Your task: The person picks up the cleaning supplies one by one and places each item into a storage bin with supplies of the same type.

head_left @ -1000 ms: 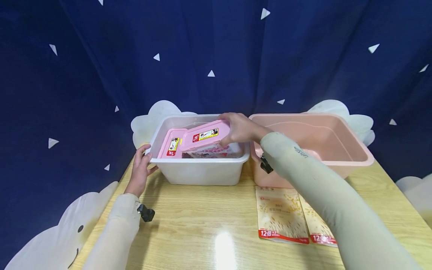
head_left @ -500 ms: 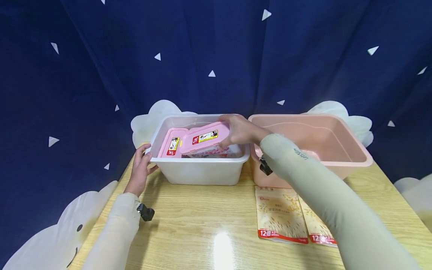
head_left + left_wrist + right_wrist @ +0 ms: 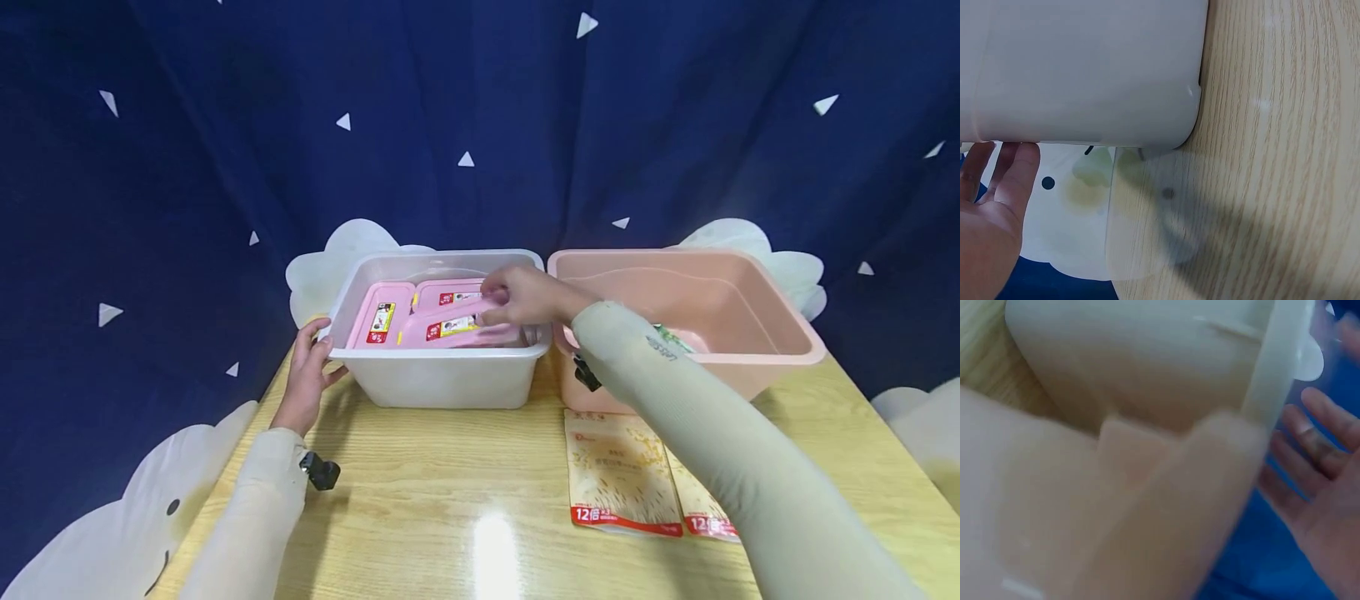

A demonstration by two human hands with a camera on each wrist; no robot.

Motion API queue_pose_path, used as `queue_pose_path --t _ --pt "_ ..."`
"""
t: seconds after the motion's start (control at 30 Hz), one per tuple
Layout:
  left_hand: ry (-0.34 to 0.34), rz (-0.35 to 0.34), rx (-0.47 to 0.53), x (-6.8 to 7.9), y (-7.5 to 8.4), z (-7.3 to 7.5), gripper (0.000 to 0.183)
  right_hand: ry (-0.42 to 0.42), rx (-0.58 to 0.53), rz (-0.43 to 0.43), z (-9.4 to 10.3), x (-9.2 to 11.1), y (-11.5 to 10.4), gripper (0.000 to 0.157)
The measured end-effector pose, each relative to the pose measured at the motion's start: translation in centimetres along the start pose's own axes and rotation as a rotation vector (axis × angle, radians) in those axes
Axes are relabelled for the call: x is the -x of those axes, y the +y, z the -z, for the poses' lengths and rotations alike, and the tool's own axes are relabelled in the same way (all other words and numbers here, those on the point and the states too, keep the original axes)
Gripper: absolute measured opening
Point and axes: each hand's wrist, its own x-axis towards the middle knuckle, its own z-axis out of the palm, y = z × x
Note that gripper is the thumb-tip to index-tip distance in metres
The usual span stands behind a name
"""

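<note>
In the head view, the white tub holds several boxes with pink lids and red-and-yellow labels. One lies along the left, another at the back. The front pink-lidded box is motion-blurred, sitting low in the tub. My right hand is just over its right end; in the right wrist view this hand shows fingers apart and fairly straight, gripping nothing visible. My left hand touches the tub's left rim; in the left wrist view its fingers rest under the rim.
A pink tub stands right of the white one, with a small green item inside, partly behind my right sleeve. Two flat beige packets lie in front of it on the wooden table. A blue curtain hangs behind.
The front pink-lidded box has gone down from a tilted position in my right hand, baring the box behind it. My right fingers have come apart. My left hand stays at the rim.
</note>
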Motion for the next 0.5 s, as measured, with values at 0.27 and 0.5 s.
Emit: queue_pose_path --t 0.27,0.5 --pt "-0.003 -0.007 0.019 0.1 0.1 0.4 0.039 -0.002 0.100 0.008 0.8 0.5 0.2 0.040" --pt "-0.002 -0.011 0.033 -0.1 0.0 0.0 0.039 -0.037 0.091 -0.005 0.8 1.0 0.4 0.041"
